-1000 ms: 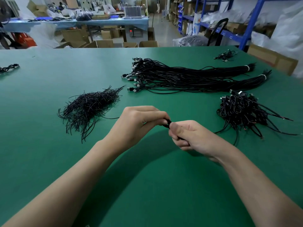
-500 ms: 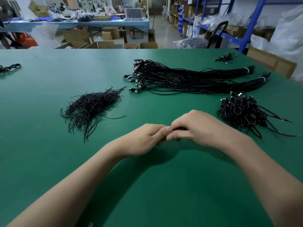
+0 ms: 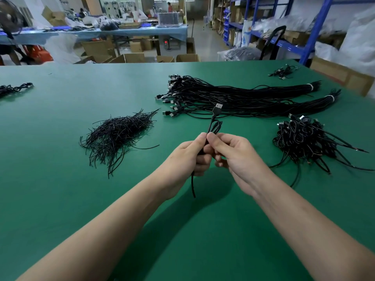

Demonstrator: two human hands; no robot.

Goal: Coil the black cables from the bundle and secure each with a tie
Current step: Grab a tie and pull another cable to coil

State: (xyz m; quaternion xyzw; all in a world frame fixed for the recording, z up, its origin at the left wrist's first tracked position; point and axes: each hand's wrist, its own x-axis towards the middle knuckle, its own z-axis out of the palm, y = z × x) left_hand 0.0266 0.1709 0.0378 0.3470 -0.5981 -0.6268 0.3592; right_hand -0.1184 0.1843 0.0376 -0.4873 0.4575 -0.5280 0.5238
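**One cable in hand, plug end up**

Head view: one coiled cable (image 3: 215, 126) held over the green table (image 3: 60, 199), centre. Left hand (image 3: 188, 157) curls round it; right hand (image 3: 233, 157) pinches it thumb-to-forefinger. Long axis upright, USB plug (image 3: 218, 107) pointing up and away, tail hanging down. Two tied bundles behind: far bundle (image 3: 253, 92), near bundle (image 3: 284, 108). One tie pile (image 3: 119, 134) left, one coiled-cable heap (image 3: 304, 138) right.

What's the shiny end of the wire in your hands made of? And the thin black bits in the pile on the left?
The USB plug: its silvery shell glints, so likely metal, with a matte black plastic-looking grip behind it. The twist ties: thin, kinked black strands holding their bends, perhaps coated wire; too fine to be sure.
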